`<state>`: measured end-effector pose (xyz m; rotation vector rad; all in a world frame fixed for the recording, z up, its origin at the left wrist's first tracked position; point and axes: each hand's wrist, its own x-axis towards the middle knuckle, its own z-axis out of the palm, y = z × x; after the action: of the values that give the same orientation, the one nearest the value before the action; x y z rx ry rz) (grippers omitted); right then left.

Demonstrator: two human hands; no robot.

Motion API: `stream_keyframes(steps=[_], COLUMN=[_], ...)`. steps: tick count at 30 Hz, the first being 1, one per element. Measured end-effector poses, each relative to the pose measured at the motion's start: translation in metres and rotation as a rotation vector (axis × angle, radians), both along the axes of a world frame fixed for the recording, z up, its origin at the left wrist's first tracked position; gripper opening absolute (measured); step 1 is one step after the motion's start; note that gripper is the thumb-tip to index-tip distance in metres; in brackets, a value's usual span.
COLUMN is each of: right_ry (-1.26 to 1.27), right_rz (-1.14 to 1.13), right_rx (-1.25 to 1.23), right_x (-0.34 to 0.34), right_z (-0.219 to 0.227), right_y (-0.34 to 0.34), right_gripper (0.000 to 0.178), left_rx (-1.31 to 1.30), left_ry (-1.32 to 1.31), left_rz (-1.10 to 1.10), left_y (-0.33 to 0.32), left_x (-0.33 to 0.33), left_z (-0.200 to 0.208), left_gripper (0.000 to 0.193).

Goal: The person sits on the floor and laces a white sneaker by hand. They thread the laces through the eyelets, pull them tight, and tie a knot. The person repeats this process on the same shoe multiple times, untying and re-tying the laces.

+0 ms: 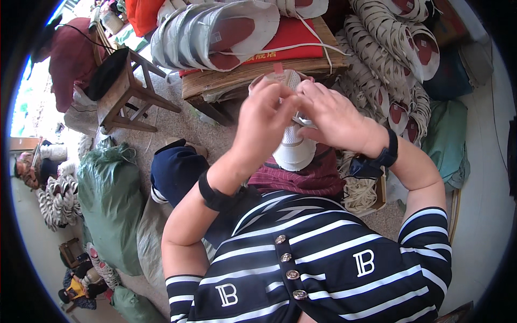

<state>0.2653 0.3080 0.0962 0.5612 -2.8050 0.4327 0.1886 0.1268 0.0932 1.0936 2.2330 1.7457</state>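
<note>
A white shoe [293, 153] rests upright on my lap, over a dark red striped cloth [264, 177]. Both hands meet above its middle and hide much of it. My left hand [267, 110] is closed in a pinch, thumb and fingertips together. Against it, the fingers of my right hand [335, 110] also pinch closed. What lies between the fingertips is too small to make out. A bit of white lace shows just below the fingers. Beyond my hands, a row of nested white shoes [215, 35] with red insoles lies on a red packet [291, 46].
The packet is on a wooden bench [226, 86]. Long stacks of white shoes [377, 48] lie at the right. White laces fill a box [362, 195] beside my lap. Left are a wooden stool [121, 89] and a green sack [110, 204]. Another person [83, 282] sits far left.
</note>
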Motion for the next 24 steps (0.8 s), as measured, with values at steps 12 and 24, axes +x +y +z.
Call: stream_keyframes(steps=[12, 24], right_ry=[-0.340, -0.075], right_rz=[0.117, 0.024], right_rx=[-0.351, -0.377], right_x=[-0.018, -0.005], right_z=[-0.019, -0.048], right_y=[0.043, 0.030], right_gripper=[0.035, 0.026], left_rx=[-0.197, -0.307], left_ry=[-0.031, 0.196], left_rz=[-0.119, -0.182], left_y=[0.015, 0.020], left_x=[-0.005, -0.013], left_z=[-0.036, -0.033], left_gripper=[0.058, 0.053])
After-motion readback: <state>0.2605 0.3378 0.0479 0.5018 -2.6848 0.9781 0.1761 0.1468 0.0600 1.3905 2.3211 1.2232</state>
